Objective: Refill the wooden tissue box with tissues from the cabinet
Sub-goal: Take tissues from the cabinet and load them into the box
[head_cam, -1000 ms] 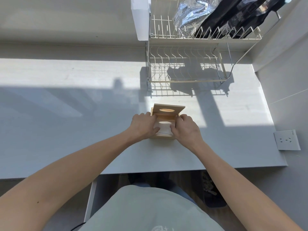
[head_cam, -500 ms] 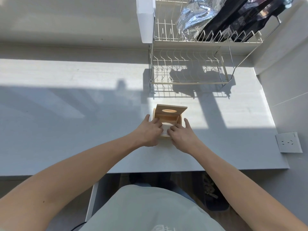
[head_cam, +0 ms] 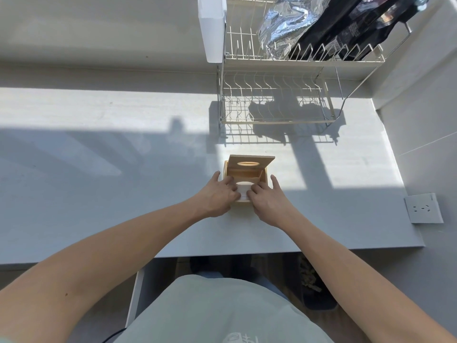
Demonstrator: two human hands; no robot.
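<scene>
A small wooden tissue box (head_cam: 262, 179) stands on the white counter (head_cam: 123, 184), its lid (head_cam: 251, 162) with an oval slot tilted up and back. White tissues (head_cam: 243, 190) lie inside the open box. My left hand (head_cam: 217, 196) and my right hand (head_cam: 268, 199) meet over the box's near half, fingertips pressing down on the tissues. Each thumb sticks out along an outer side of the box. The near wall of the box is mostly hidden by my fingers.
A two-tier wire dish rack (head_cam: 277, 95) stands behind the box, holding a foil bag (head_cam: 284, 23) and black bags (head_cam: 346, 26). A white container (head_cam: 212, 28) hangs at the rack's left. A wall with a socket (head_cam: 423, 208) borders the counter on the right.
My hands went from gripping the tissue stack above the box to pressing it down inside; the tissues sit lower, and my thumbs have spread out to the box's sides.
</scene>
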